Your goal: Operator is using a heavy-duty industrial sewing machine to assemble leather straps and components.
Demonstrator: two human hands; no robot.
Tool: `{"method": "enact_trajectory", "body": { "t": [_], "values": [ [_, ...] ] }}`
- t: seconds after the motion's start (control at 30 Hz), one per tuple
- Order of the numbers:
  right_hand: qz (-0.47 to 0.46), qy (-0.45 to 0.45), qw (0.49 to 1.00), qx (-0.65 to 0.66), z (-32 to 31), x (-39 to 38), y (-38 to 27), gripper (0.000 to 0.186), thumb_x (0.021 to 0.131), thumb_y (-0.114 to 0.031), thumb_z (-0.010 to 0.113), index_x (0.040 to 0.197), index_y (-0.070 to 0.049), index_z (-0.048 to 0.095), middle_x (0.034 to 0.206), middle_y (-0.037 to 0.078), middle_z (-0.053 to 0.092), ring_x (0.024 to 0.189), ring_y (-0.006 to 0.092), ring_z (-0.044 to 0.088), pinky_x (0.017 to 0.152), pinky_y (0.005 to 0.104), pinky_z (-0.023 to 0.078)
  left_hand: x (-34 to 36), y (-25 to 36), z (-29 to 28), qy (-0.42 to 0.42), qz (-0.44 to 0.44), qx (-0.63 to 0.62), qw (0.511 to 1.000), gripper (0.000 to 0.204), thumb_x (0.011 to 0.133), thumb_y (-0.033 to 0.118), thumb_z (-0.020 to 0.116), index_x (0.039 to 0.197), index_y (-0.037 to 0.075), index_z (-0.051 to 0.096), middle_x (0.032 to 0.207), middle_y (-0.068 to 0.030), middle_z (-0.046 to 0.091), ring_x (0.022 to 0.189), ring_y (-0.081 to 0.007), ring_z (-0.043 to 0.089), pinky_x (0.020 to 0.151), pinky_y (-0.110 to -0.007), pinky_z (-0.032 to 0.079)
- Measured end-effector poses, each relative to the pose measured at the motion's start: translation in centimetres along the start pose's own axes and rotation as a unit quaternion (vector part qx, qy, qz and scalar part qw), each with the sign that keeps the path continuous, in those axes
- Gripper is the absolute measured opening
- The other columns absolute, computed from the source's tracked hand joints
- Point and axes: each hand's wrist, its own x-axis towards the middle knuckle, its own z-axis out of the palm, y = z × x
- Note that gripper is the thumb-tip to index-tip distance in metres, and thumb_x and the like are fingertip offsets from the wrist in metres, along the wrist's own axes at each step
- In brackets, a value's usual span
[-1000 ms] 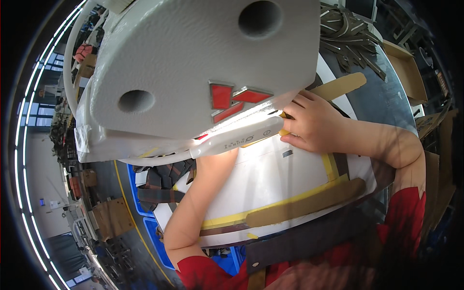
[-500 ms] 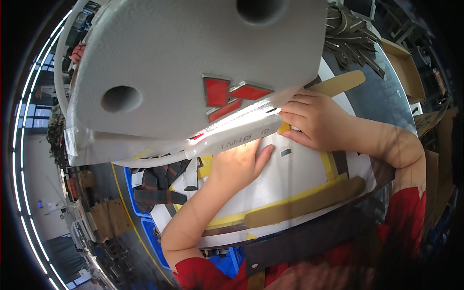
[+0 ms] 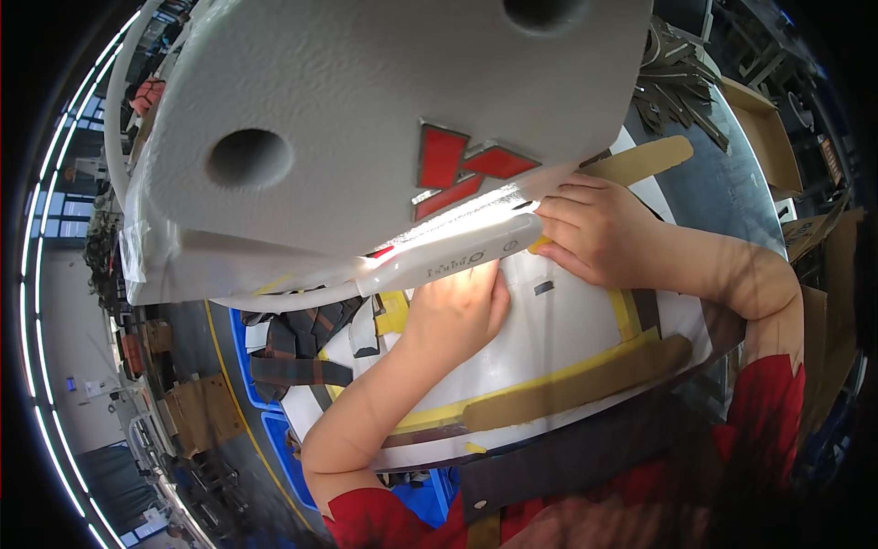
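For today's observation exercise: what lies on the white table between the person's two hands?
In the head view, between left hand and right hand lies bare white table with a small dark mark, under the lit lamp bar.

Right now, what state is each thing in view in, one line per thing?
Left hand: flat, pressing on the white panel.
Right hand: fingers curled at the machine's base.
White panel: lying flat, yellow-taped edges.
Machine lamp: lit.
Dark fabric pieces: piled loosely in the blue bin.

White work surface [image 3: 567, 339] edged with yellow tape [image 3: 512, 389]; tan strips [image 3: 576, 389] on it.
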Motion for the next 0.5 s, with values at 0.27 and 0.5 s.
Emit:
{"method": "enact_trajectory", "body": {
  "t": [0.27, 0.5],
  "values": [
    [0.010, -0.035, 0.999, 0.036, -0.6, 0.2, 0.1, 0.036, 0.075, -0.016, 0.070, 0.106, 0.001, 0.060, 0.111, 0.013, 0.060, 0.098, 0.0303, 0.058, 0.094, 0.0372, 0.045, 0.4, 0.0, -0.2, 0.052, 0.020, 0.046, 0.997, 0.040, 0.073, 0.010, 0.063, 0.112, 0.006, 0.061, 0.093, -0.0112, 0.062, 0.081, -0.0278, 0.060, 0.074, -0.038, 0.047],
    [0.048, -0.035, 0.998, 0.025, -1.2, -0.2, 0.2, 0.034, 0.073, -0.014, 0.072, 0.103, -0.003, 0.061, 0.105, 0.010, 0.061, 0.097, 0.0300, 0.058, 0.091, 0.0402, 0.048, 0.1, -0.2, 0.0, 0.034, 0.016, 0.052, 0.998, 0.029, 0.072, 0.018, 0.061, 0.098, 0.005, 0.061, 0.085, -0.0099, 0.061, 0.081, -0.0269, 0.059, 0.070, -0.039, 0.047]
  ]
}}
